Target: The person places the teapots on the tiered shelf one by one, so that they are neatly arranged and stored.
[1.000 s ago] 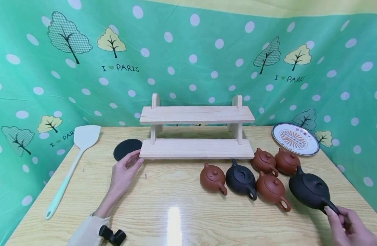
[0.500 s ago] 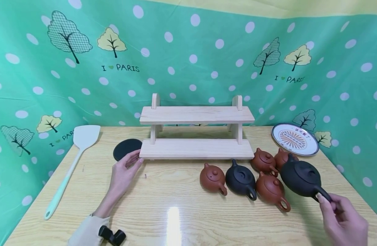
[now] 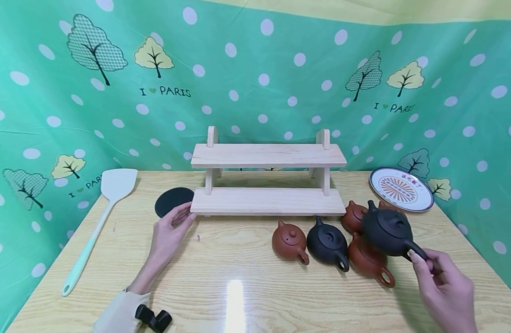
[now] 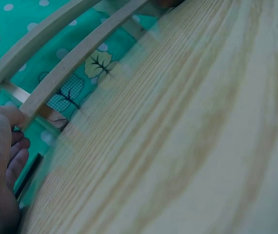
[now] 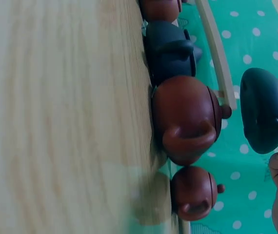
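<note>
A two-tier wooden shelf (image 3: 264, 202) stands at the back middle. My left hand (image 3: 170, 233) grips the left end of its lower board, thumb at the front corner; in the left wrist view the fingers (image 4: 18, 163) curl behind that end. With my right hand (image 3: 445, 282) I pinch the handle of a black teapot (image 3: 386, 231). It hangs above the table, its spout pointing away from me, as the right wrist view of this teapot (image 5: 263, 109) shows. Under and behind it, partly covered, are several reddish-brown teapots (image 3: 365, 259).
Left of these sit another black teapot (image 3: 327, 240) and a brown teapot (image 3: 289, 241), in front of the shelf. An oval patterned plate (image 3: 401, 189) lies at the back right. A black round disc (image 3: 173, 201) and a white-headed spatula (image 3: 99, 226) lie on the left.
My right hand has carried the black teapot leftward and a little up, over the brown teapots. The left hand has stayed at the shelf's end.
</note>
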A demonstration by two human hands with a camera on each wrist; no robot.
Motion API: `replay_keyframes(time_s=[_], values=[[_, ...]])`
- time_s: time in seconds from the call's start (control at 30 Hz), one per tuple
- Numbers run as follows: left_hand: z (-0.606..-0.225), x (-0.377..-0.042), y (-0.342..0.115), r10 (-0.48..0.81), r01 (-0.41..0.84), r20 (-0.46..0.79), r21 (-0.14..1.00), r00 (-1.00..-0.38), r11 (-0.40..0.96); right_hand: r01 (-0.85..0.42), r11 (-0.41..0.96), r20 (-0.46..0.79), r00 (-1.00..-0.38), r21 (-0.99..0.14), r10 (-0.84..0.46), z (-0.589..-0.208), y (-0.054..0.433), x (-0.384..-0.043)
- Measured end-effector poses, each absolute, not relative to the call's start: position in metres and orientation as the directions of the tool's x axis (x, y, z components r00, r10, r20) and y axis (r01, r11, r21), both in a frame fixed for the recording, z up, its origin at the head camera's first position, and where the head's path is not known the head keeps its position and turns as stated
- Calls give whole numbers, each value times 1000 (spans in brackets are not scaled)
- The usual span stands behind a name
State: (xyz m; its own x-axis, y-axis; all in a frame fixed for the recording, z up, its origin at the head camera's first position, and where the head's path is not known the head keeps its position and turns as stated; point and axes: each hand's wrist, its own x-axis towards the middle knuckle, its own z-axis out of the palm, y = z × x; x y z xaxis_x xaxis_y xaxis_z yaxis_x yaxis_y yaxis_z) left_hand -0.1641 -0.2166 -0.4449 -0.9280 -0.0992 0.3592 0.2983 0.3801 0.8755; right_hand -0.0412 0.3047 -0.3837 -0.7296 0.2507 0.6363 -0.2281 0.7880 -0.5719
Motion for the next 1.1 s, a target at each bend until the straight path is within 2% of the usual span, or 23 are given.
replay_keyframes(time_s=[0.27, 0.6, 1.1], values=[[-446, -164, -218, -101, 294, 358, 873, -928, 390, -395, 737, 694, -707, -548, 136, -384, 302, -54], [-449, -166, -218, -101, 304, 369, 869, -924, 391, -506, 676, 726, -685, -536, 62, -380, 290, -72], [-449, -167, -218, -101, 307, 373, 866, -922, 395, -561, 657, 736, -677, -504, -14, -380, 273, -99]])
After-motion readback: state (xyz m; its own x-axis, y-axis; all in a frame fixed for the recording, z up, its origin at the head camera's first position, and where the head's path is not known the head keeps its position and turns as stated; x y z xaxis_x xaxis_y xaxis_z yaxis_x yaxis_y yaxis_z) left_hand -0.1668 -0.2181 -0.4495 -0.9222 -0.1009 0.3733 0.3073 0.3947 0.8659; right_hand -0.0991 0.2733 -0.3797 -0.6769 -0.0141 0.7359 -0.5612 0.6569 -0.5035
